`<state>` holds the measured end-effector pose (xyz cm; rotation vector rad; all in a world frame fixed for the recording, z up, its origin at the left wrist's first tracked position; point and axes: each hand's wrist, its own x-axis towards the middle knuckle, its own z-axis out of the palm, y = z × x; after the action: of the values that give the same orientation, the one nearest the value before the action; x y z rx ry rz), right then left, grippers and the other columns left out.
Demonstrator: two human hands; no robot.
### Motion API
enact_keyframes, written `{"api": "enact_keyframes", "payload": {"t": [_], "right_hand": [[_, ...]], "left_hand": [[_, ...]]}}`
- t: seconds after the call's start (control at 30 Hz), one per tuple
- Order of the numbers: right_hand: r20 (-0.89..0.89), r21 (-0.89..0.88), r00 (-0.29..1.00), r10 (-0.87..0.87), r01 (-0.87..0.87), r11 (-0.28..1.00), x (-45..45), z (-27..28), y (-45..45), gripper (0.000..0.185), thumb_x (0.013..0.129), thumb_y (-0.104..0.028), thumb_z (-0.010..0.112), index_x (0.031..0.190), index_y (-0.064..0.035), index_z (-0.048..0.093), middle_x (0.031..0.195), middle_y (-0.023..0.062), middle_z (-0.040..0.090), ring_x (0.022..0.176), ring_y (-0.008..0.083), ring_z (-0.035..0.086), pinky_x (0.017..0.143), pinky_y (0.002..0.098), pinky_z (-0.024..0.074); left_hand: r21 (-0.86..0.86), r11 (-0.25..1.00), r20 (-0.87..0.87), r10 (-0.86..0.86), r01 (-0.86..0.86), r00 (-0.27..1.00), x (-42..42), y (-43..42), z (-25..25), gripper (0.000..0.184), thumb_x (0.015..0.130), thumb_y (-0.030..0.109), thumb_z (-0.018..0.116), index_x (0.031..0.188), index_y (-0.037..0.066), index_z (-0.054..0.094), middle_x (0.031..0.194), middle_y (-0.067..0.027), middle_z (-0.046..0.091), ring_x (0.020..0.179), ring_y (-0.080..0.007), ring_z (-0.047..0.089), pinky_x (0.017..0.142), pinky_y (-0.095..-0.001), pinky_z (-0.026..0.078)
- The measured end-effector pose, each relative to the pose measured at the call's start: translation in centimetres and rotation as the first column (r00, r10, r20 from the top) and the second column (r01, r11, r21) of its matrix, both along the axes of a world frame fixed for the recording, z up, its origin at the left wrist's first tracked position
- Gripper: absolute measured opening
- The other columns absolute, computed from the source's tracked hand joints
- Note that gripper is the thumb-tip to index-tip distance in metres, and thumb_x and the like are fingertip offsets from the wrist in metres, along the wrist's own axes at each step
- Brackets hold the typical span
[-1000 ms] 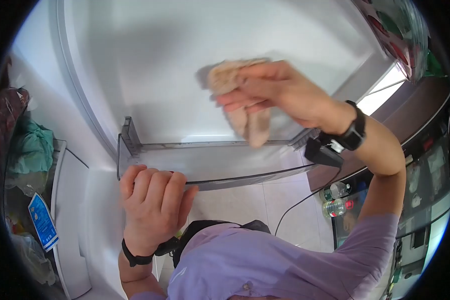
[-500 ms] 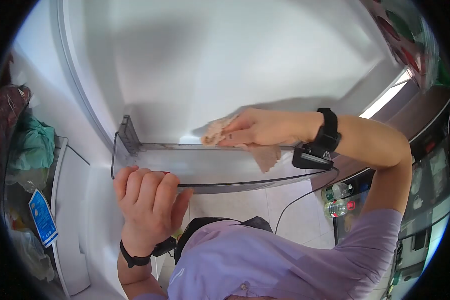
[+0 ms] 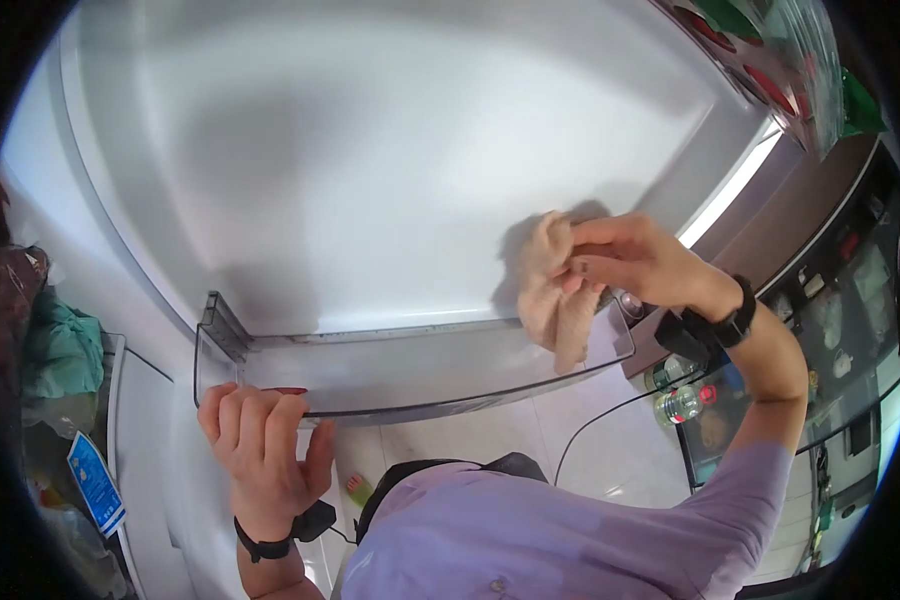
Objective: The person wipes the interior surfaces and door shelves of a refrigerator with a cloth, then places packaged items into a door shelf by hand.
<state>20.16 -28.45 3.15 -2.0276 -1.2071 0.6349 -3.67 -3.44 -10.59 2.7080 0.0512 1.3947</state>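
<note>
I'm reading this off the head view. Right hand (image 3: 640,262) is pinching a beige cloth (image 3: 543,295) between thumb and fingers; the cloth is bunching at the top and drooping in loose folds below. It's sitting at the right part of the white panel (image 3: 360,190), its lower end overlapping the right end of the clear bin (image 3: 450,405) from where I'm looking. It's casting a shadow on the panel; I can't tell whether it's touching.

Left hand (image 3: 260,440) is gripping the bin's front rim near its left end, fingers curling over the edge, thumb standing apart on the near side. Most fingertips are hiding, so I'm not judging how tight.

Both wrists are wearing black straps; a black cable (image 3: 595,420) is running down from the right one. A purple shirt (image 3: 570,530) is filling the bottom. On the far left, a green plastic bag (image 3: 67,345) is lying above a blue packet (image 3: 96,485). A red-capped bottle (image 3: 678,404) is showing near the right forearm, well apart from the cloth.
</note>
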Motion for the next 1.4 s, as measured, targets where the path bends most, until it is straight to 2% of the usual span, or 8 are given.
{"api": "enact_keyframes", "payload": {"t": [0.1, 0.23, 0.5, 0.77, 0.87, 0.97, 1.07, 1.4], "right_hand": [[0.267, 0.306, 0.959, -0.093, 0.007, 0.952, -2.1, -0.9, -0.6, 0.035, 0.086, -0.001, 0.054, 0.120, 0.0023, 0.050, 0.094, 0.0075, 0.061, 0.090, 0.0148, 0.057, 0.079, 0.0287, 0.0466], [0.754, 0.238, 0.654, -0.052, -0.198, 0.951, -2.1, -0.5, -0.4, 0.051, 0.077, 0.006, 0.060, 0.125, 0.0022, 0.045, 0.097, 0.0132, 0.056, 0.081, 0.0214, 0.060, 0.077, 0.0309, 0.0478], [0.969, 0.130, 0.236, -0.079, -0.211, 0.969, -2.3, 2.2, 5.6, 0.045, 0.072, 0.004, 0.063, 0.115, -0.0019, 0.053, 0.089, 0.0147, 0.053, 0.070, 0.0284, 0.058, 0.057, 0.0337, 0.0459], [0.976, -0.218, -0.095, 0.198, -0.340, 0.915, -4.5, 0.5, 15.1, 0.046, 0.070, -0.012, 0.065, 0.115, -0.0054, 0.054, 0.091, 0.0090, 0.056, 0.069, 0.0209, 0.058, 0.053, 0.0293, 0.0475], [0.915, -0.400, -0.096, 0.391, -0.337, 0.852, -5.0, -2.2, 17.3, 0.042, 0.071, -0.018, 0.062, 0.112, -0.0103, 0.057, 0.087, 0.0061, 0.055, 0.067, 0.0175, 0.058, 0.051, 0.0262, 0.0466], [0.837, -0.531, -0.318, 0.446, -0.273, 0.802, -5.6, -4.9, 18.4, 0.042, 0.072, -0.020, 0.059, 0.112, -0.0087, 0.057, 0.085, 0.0045, 0.054, 0.064, 0.0145, 0.057, 0.051, 0.0247, 0.0453], [0.710, -0.697, -0.313, 0.631, -0.185, 0.693, -5.7, -7.0, 17.9, 0.045, 0.072, -0.017, 0.057, 0.115, -0.0049, 0.055, 0.082, 0.0051, 0.053, 0.064, 0.0134, 0.055, 0.052, 0.0239, 0.0449], [0.617, -0.786, -0.188, 0.764, -0.095, 0.611, -4.2, -5.9, 10.9, 0.049, 0.071, -0.016, 0.057, 0.116, 0.0024, 0.053, 0.080, 0.0039, 0.055, 0.075, 0.0131, 0.054, 0.054, 0.0247, 0.0460]], "left_hand": [[0.000, 1.000, 0.025, -0.004, 0.004, 1.000, -0.1, 0.2, -0.3, 0.021, 0.073, 0.021, 0.062, 0.085, 0.006, 0.054, 0.077, -0.0061, 0.054, 0.074, -0.0254, 0.049, 0.080, -0.0424, 0.035], [-0.008, 1.000, 0.034, -0.023, 0.023, 0.999, -0.4, 0.2, -0.1, 0.023, 0.070, 0.022, 0.065, 0.084, 0.007, 0.055, 0.077, -0.0060, 0.054, 0.074, -0.0249, 0.049, 0.080, -0.0421, 0.035], [-0.021, 0.999, 0.073, -0.032, 0.034, 0.997, 0.4, 0.4, -0.2, 0.023, 0.069, 0.022, 0.067, 0.085, 0.009, 0.057, 0.076, -0.0037, 0.053, 0.073, -0.0210, 0.050, 0.081, -0.0375, 0.036], [0.022, 1.000, 0.110, -0.020, 0.018, 0.994, 1.4, 0.6, -0.3, 0.018, 0.072, 0.024, 0.066, 0.080, 0.010, 0.059, 0.071, -0.0011, 0.052, 0.067, -0.0174, 0.051, 0.075, -0.0352, 0.040], [0.022, 1.000, 0.108, -0.016, 0.014, 0.994, 1.4, 0.5, -0.4, 0.017, 0.073, 0.025, 0.064, 0.079, 0.010, 0.059, 0.071, -0.0011, 0.052, 0.067, -0.0169, 0.051, 0.073, -0.0347, 0.040], [0.011, 1.000, 0.111, -0.014, 0.013, 0.994, 1.4, 0.6, -0.4, 0.016, 0.074, 0.025, 0.064, 0.078, 0.010, 0.058, 0.070, -0.0012, 0.052, 0.068, -0.0170, 0.051, 0.072, -0.0341, 0.040], [0.004, 1.000, 0.100, -0.016, 0.015, 0.995, 1.1, 0.6, -0.3, 0.016, 0.075, 0.025, 0.063, 0.077, 0.010, 0.058, 0.069, -0.0012, 0.052, 0.068, -0.0175, 0.051, 0.072, -0.0337, 0.040], [-0.036, 0.999, 0.038, -0.017, 0.018, 0.999, 0.0, 0.4, -0.4, 0.027, 0.067, 0.029, 0.072, 0.082, 0.012, 0.057, 0.078, -0.0019, 0.053, 0.076, -0.0216, 0.052, 0.080, -0.0419, 0.038]]}}
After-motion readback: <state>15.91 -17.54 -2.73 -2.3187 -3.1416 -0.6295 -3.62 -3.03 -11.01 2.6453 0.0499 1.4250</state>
